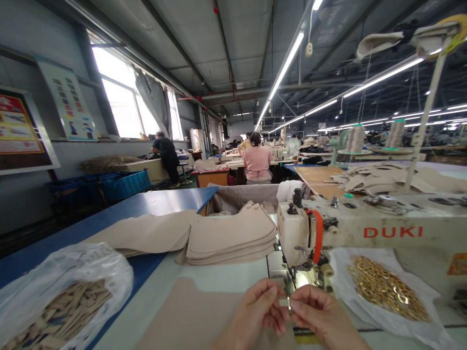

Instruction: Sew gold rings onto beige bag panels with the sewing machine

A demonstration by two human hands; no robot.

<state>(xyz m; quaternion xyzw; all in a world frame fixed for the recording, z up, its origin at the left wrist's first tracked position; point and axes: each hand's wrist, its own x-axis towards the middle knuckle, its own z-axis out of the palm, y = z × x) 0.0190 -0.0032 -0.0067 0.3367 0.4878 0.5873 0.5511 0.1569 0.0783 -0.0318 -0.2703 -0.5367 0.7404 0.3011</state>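
Observation:
My left hand (260, 307) and my right hand (316, 311) meet just in front of the needle area of a white sewing machine (386, 218). Fingers of both are pinched together. Between the fingertips shows a small shiny piece (289, 303), too small to name; a light strip may be at the left fingers. Under my left wrist a beige fabric panel (186, 311) lies flat on the machine table. Gold metal rings or buckles (390, 289) are heaped on white plastic (339, 265), right of my right hand. At lower left, a clear plastic bag (113, 265) holds beige fabric strips (69, 311).
Stacked beige panels (229, 236) lie behind the loose panel, with more panels (146, 231) on a blue table (175, 199). Further off, a person in pink (257, 160) sits facing away, and a person in dark clothes (166, 155) bends near the windows. A thread stand (425, 107) rises at right.

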